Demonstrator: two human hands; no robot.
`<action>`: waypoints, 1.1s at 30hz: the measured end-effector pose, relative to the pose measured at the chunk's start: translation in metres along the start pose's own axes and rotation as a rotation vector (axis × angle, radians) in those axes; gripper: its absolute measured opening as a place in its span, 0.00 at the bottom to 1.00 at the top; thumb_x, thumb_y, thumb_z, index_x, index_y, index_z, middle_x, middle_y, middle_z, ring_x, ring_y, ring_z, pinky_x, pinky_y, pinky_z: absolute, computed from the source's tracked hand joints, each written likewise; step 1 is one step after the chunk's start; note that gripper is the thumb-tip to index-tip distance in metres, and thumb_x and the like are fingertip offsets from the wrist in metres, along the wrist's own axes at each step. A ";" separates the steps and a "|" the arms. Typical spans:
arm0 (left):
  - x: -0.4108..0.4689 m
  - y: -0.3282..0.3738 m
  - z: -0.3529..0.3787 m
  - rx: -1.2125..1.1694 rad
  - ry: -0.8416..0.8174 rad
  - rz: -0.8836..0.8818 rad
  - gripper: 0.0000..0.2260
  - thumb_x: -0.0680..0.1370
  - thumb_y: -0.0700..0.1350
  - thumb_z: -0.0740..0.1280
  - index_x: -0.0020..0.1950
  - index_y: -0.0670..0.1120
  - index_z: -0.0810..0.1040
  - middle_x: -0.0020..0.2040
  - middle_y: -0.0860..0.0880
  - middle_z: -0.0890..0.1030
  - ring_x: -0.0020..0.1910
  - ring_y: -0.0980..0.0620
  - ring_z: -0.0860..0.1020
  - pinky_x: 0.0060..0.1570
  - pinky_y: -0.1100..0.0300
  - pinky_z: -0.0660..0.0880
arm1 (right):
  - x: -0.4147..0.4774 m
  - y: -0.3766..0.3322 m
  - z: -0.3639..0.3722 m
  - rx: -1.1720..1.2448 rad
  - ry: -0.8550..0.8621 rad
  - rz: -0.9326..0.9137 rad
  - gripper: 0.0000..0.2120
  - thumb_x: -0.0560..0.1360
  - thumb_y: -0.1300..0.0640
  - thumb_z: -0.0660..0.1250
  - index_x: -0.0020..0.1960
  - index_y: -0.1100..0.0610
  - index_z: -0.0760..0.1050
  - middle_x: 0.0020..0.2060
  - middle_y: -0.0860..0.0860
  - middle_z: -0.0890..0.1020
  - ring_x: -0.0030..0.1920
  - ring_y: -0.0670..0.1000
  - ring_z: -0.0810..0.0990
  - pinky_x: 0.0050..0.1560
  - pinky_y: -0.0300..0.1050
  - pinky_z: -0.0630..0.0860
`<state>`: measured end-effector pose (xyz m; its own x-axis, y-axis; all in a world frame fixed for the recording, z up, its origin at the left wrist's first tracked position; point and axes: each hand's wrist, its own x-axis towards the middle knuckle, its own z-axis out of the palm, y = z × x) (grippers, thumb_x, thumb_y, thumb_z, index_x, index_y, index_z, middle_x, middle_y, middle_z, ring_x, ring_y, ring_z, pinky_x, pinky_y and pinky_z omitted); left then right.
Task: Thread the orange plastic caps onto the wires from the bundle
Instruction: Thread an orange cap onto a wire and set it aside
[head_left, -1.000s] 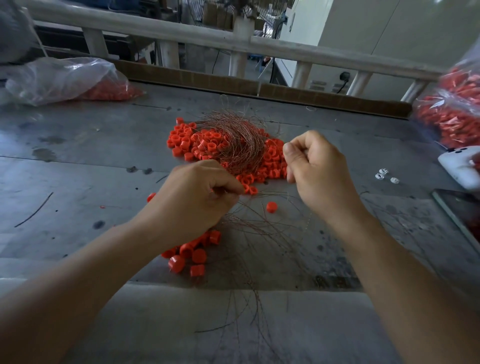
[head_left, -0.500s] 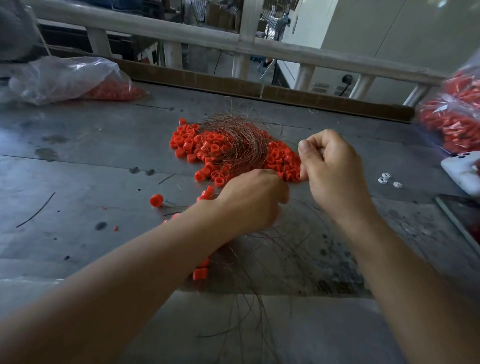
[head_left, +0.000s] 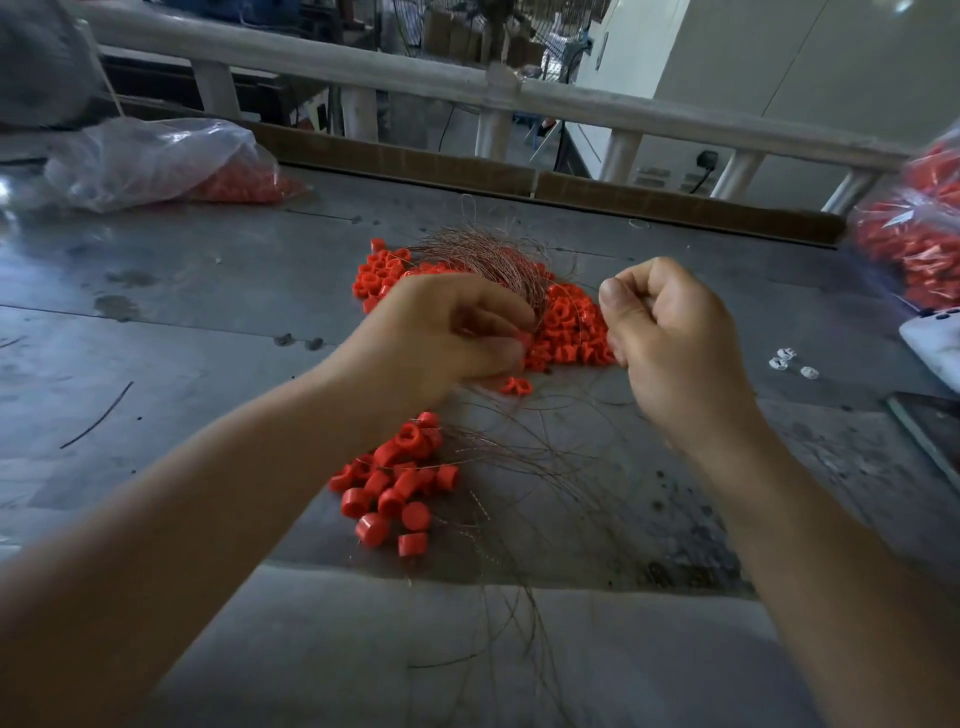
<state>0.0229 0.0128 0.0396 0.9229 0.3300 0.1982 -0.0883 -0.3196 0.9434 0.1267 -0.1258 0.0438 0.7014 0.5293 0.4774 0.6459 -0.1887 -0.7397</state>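
A heap of loose orange caps (head_left: 571, 332) lies mid-table with a tangled bundle of thin copper wires (head_left: 493, 257) on top of it. My left hand (head_left: 447, 332) hovers at the heap's near edge, its fingertips pinching an orange cap (head_left: 525, 340). To its right, my right hand (head_left: 670, 338) is curled in a fist, thumb against forefinger, pinching a thin wire that is barely visible. A single cap (head_left: 517, 385) sits just below my left fingertips. Nearer to me lies a cluster of caps threaded on wires (head_left: 395, 483), their wire tails (head_left: 519, 597) trailing toward the table's front.
A clear plastic bag of orange caps (head_left: 156, 161) lies at the back left, another bag (head_left: 919, 244) at the right edge. Small white pieces (head_left: 789, 361), a white object (head_left: 935, 348) and a dark flat device (head_left: 930, 431) sit at the right. A railing (head_left: 467, 83) runs behind the table.
My left hand rose from the table near the threaded caps to the heap's edge and now pinches a cap. My right hand stayed almost in place, still clenched.
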 end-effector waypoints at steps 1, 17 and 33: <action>-0.006 -0.003 -0.005 -0.275 -0.013 -0.075 0.12 0.69 0.33 0.68 0.48 0.46 0.80 0.36 0.51 0.81 0.35 0.59 0.81 0.38 0.69 0.76 | -0.002 -0.003 0.001 0.047 -0.025 -0.010 0.11 0.78 0.57 0.60 0.37 0.50 0.67 0.24 0.42 0.71 0.25 0.38 0.69 0.29 0.29 0.64; -0.020 -0.017 -0.010 -0.716 -0.055 -0.133 0.11 0.64 0.31 0.66 0.41 0.41 0.84 0.40 0.44 0.84 0.41 0.50 0.83 0.39 0.64 0.79 | -0.021 -0.015 0.018 0.143 -0.237 -0.114 0.10 0.77 0.58 0.61 0.37 0.50 0.67 0.23 0.38 0.72 0.24 0.39 0.70 0.26 0.29 0.63; -0.020 -0.016 -0.008 -0.691 -0.015 -0.145 0.10 0.66 0.34 0.65 0.42 0.43 0.83 0.39 0.46 0.83 0.37 0.54 0.82 0.35 0.66 0.77 | -0.021 -0.016 0.017 0.091 -0.198 -0.132 0.10 0.77 0.58 0.61 0.37 0.50 0.67 0.23 0.43 0.67 0.22 0.40 0.67 0.24 0.29 0.62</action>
<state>0.0026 0.0184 0.0221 0.9479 0.3132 0.0589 -0.1774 0.3652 0.9139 0.0964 -0.1194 0.0377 0.5340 0.6976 0.4777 0.6921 -0.0363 -0.7208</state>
